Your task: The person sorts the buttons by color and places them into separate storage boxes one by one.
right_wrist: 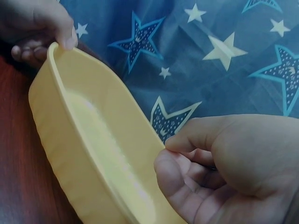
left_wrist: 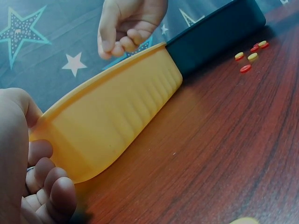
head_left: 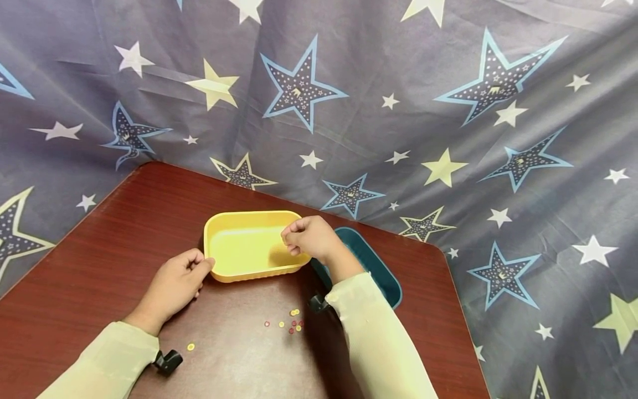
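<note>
A yellow plastic tub [head_left: 249,271] with ribbed sides stands on the table. My left hand [head_left: 175,280] pinches its near left corner, thumb over the rim and fingers outside. Over the tub's right end is my right hand [head_left: 311,239], thumb and forefinger tips pressed together in the right wrist view. Nothing shows between those tips; whether something tiny is hidden there I cannot tell. No things are visible on the tub's floor [right_wrist: 100,135]. Several small red and yellow button-like discs [head_left: 294,323] lie in front of it. One yellow disc [head_left: 191,347] sits apart, near my left wrist.
A dark teal tub [head_left: 369,260] stands right of the yellow one, partly behind my right forearm. The brown wooden table [head_left: 164,205] meets a star-patterned curtain [head_left: 349,138] along its back edge. Each wrist carries a black device [head_left: 168,361].
</note>
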Demonstrator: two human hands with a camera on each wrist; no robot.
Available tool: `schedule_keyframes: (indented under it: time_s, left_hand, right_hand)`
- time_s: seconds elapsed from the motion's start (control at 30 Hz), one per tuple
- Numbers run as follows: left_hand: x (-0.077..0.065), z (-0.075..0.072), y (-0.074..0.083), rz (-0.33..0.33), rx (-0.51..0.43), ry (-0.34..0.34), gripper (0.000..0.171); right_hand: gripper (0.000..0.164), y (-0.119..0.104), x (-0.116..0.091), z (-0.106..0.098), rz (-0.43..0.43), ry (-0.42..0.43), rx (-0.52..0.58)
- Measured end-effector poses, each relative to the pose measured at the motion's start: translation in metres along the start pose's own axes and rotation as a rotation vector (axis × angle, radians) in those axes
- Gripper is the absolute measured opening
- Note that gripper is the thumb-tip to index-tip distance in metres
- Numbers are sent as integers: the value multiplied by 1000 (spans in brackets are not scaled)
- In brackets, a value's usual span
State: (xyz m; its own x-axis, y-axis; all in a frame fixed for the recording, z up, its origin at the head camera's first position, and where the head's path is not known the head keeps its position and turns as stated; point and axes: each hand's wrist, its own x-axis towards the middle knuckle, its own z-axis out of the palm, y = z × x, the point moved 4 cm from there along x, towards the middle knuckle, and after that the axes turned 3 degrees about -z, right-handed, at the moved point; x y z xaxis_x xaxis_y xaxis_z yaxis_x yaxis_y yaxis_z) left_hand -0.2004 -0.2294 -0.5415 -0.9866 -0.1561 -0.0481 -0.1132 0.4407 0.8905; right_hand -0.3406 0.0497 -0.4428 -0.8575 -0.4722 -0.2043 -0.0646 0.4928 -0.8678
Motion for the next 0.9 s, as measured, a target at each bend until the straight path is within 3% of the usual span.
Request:
schedule_keyframes:
  time_s: [0.43, 0.9]
  left_hand:
    - [-2, -1, 3, -4, -6, -9, 45]
    - [-1, -1, 3, 0, 11, 0, 43]
  right_hand:
    - [17, -16, -33, 8, -50, -43, -13]
    - [10, -25, -63, 54, -154, -154, -81]
